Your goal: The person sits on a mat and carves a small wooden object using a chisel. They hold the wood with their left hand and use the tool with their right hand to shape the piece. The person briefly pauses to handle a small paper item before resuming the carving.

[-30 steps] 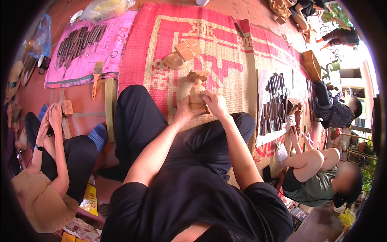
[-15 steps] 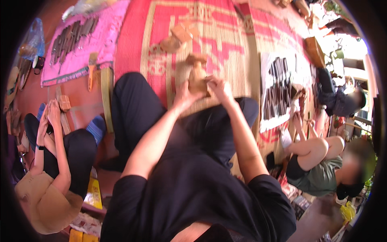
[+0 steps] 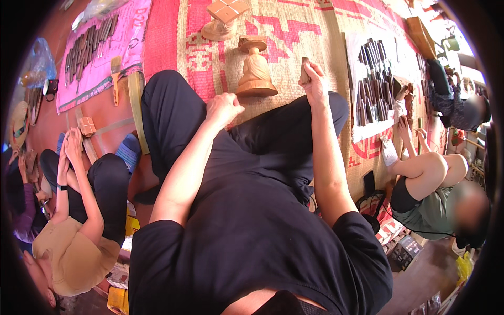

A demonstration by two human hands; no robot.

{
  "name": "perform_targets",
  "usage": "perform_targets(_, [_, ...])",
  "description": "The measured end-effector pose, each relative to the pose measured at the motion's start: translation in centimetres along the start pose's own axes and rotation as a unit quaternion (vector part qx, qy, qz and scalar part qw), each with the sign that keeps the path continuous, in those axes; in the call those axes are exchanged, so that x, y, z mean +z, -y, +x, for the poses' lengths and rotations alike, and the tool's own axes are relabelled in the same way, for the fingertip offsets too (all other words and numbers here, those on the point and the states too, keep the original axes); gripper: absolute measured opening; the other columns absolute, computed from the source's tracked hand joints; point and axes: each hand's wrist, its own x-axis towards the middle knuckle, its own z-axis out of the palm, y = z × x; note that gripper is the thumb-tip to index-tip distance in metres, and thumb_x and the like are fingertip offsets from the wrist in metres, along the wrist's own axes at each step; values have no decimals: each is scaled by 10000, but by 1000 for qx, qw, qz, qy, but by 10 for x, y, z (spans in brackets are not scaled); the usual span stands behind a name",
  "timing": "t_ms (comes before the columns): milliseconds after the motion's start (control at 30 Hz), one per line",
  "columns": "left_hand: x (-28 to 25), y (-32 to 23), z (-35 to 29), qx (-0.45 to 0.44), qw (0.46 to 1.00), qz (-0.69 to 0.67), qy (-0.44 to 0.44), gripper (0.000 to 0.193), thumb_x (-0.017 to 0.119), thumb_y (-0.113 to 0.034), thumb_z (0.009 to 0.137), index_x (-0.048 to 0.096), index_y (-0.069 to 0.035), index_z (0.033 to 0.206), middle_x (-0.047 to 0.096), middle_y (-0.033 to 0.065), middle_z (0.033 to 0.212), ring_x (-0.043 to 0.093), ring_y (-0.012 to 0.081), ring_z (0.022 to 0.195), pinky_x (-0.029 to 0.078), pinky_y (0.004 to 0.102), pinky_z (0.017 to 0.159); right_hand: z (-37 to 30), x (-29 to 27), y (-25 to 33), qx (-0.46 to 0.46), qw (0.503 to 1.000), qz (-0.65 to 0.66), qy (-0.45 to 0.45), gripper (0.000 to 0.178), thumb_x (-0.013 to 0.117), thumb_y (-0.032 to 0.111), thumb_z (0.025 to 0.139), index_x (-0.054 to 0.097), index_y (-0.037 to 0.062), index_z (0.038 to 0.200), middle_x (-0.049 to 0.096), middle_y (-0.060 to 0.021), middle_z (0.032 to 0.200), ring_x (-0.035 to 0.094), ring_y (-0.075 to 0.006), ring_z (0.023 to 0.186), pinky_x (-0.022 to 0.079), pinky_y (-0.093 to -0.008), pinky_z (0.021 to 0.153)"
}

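Observation:
A carved wooden figure (image 3: 255,71) with a robed body and a wide round base stands on the patterned mat (image 3: 294,50), a flat wooden piece at its top. Neither hand touches it. My left hand (image 3: 224,109) is closed with fingers curled, just left of the base and above my left knee; nothing shows in it. To the right of the figure, my right hand (image 3: 316,84) is raised, pinching a small flat brown-grey piece (image 3: 305,69) whose kind I cannot make out.
Beyond the figure sits another wooden carving (image 3: 219,30) with a square block (image 3: 228,9). Carving tools (image 3: 92,47) lie on a pink cloth at left, near a brush (image 3: 115,81); more tools (image 3: 371,84) lie on white cloth at right. Seated people flank me.
My left hand has let go of the carved figure and drawn back left. My right hand has moved away to the right with the small flat piece. The view has shifted.

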Motion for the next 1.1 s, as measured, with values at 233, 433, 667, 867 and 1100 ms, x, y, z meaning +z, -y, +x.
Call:
perform_targets(233, [49,-3,-19,135,987,-75,53,245,714,-217,704,689,-60,890,653,97,849,634,206,847,484,329,741,-5,3,-1,3,1000,-17,22,168,623,153,869,618,71,1016,585,13,773,517,-84,613,410,-250,549])
perform_targets(433, [49,-14,-18,108,988,-61,87,208,700,-202,699,694,-50,841,677,109,859,647,231,821,488,349,749,-7,-2,-1,6,999,-29,33,157,626,150,870,605,72,1004,589,4,817,543,-86,654,438,-246,530])
perform_targets(667, [30,3,-12,67,989,-110,-73,154,694,-173,720,658,-30,765,653,93,698,631,167,693,472,301,653,-11,2,-1,4,999,-37,7,167,645,157,854,623,74,998,599,11,785,535,-76,614,410,-243,504])
perform_targets(867, [-18,20,5,32,935,-293,-197,268,637,-307,842,653,-45,784,610,31,633,560,115,583,424,285,569,-11,1,-1,0,999,-29,25,163,640,152,854,616,66,991,595,-5,799,539,-85,623,417,-240,509])
perform_targets(1100, [-35,5,43,106,867,-352,-337,188,641,-231,855,656,-48,894,639,50,813,567,132,721,449,265,695,-11,8,-3,24,996,-77,30,169,601,166,877,600,81,1024,591,14,818,548,-73,677,425,-237,546])
